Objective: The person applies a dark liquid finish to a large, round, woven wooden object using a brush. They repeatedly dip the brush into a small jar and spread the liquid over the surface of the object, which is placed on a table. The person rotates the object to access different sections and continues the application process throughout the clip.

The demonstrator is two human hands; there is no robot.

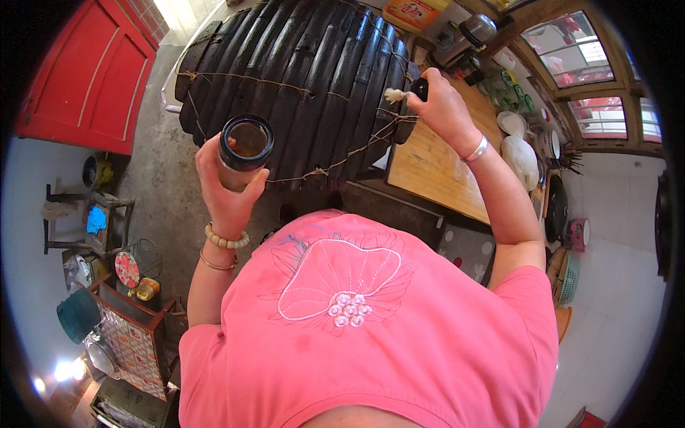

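My left hand [231, 187] is wrapped around a clear glass jar [241, 181] with a dark rim. Its mouth faces up, and some yellowish-brown liquid seems to lie inside. Between the fingers and thumb of my right hand [440, 106] is a small black object [420, 89]. A pale, frayed fibre tuft [395, 96] sticks out to its left; whether the two are one piece I cannot tell. Below and beyond both hands lies a broad panel of glossy black slats [299, 91], lashed together with thin cord [353, 152]. The tuft is over its right edge.
A wooden worktop [439, 166] runs along the right, bearing a metal appliance [465, 40], glass jars [505, 88] and a filled pale bag [520, 160]. A red door [88, 75] stands at the upper left. On the left floor are a wooden stool [109, 222] and a low cabinet [131, 342].
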